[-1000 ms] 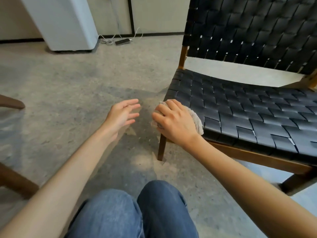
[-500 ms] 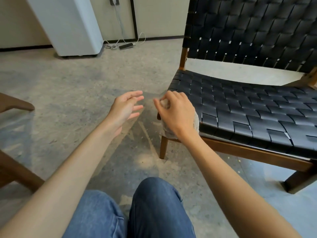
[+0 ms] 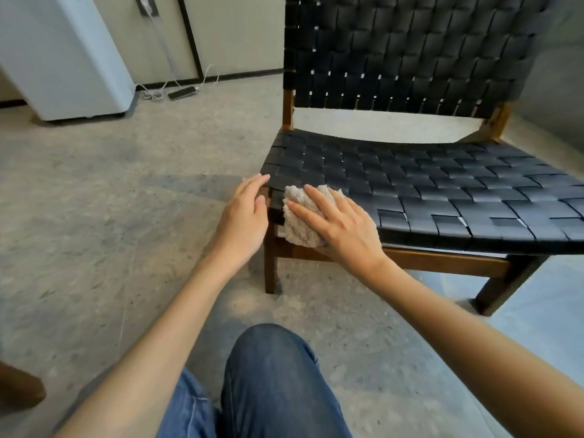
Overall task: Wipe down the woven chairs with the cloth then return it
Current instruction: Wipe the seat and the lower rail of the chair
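Though well behind chair, cables, white appliance.

Right hand: palm down, fingers straight and spread, pressing flat on the cloth. Left hand: fingers extended and together, tips at the chair corner. Both forearms bare, reaching forward above a bent knee.

At 2 o'clock, woven chair: black basket-weave straps, brown frame. Off-white cloth. Speckled grey floor; blue jeans at 6 o'clock; white cabinet at 10 o'clock.
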Motion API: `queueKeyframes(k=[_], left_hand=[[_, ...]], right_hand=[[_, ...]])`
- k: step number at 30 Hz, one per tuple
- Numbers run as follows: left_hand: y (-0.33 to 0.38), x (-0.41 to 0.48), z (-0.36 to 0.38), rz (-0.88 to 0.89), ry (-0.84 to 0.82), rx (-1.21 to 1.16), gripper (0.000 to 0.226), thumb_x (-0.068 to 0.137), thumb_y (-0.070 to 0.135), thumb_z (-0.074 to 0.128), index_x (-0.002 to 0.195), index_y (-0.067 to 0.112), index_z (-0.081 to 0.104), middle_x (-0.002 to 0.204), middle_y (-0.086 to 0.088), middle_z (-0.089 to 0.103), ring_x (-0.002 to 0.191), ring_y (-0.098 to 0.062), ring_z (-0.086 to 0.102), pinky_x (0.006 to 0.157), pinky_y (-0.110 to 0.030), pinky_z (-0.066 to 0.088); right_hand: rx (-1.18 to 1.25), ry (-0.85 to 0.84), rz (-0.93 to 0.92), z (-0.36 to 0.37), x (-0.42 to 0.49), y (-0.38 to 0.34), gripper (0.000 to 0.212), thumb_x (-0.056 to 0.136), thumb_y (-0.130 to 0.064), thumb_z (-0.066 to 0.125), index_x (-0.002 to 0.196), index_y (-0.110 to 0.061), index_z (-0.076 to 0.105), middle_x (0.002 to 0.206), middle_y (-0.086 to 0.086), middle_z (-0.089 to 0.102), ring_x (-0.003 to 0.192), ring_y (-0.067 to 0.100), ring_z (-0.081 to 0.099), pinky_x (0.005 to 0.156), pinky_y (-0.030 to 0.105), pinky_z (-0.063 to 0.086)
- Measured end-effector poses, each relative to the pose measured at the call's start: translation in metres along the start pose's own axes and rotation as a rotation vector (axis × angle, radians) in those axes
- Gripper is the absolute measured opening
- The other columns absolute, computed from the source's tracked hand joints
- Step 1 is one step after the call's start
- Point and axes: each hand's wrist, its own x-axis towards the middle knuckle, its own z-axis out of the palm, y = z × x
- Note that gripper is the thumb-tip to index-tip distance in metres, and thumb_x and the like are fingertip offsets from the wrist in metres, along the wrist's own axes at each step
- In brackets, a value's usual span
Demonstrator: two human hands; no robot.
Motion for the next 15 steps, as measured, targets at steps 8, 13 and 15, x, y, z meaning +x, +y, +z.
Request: queueKeyframes(k=[8,13,15], left_hand=[[0.047,-0.003,0.072,0.083,-0.273,0.073,0.050,0.102,0.022,0.035,0.149,0.028,0.021,0.158,0.003,0.016,0.146,-0.016,0.007,0.115,-0.036,0.014],[0.082,0.002,0.127,0.216,-0.433,0.269,0.052,0.103,0.027,0.032,0.151,0.026,0.012,0.158,-0.006,0.015,0.146,-0.029,0.005,0.116,-0.046,0.001],[0.097,-0.001,0.148,0.233,-0.517,0.413,0.054,0.103,0.036,0.027,0.151,0.030,0.005,0.159,-0.014,0.006,0.145,-0.037,-0.003,0.113,-0.056,-0.005]], right_hand=[[-0.004,-0.034,0.202,-0.018,-0.066,0.057,0.084,0.069,-0.037,0.083,0.142,-0.022,0.044,0.137,0.011,0.050,0.120,0.032,0.050,0.092,0.044,0.047],[-0.069,-0.043,0.342,-0.033,-0.133,0.114,0.082,0.068,-0.031,0.084,0.141,-0.024,0.046,0.140,0.010,0.048,0.124,0.032,0.046,0.092,0.045,0.046],[-0.095,-0.045,0.393,-0.040,-0.156,0.136,0.081,0.068,-0.029,0.084,0.140,-0.024,0.047,0.140,0.010,0.048,0.124,0.032,0.045,0.093,0.045,0.046]])
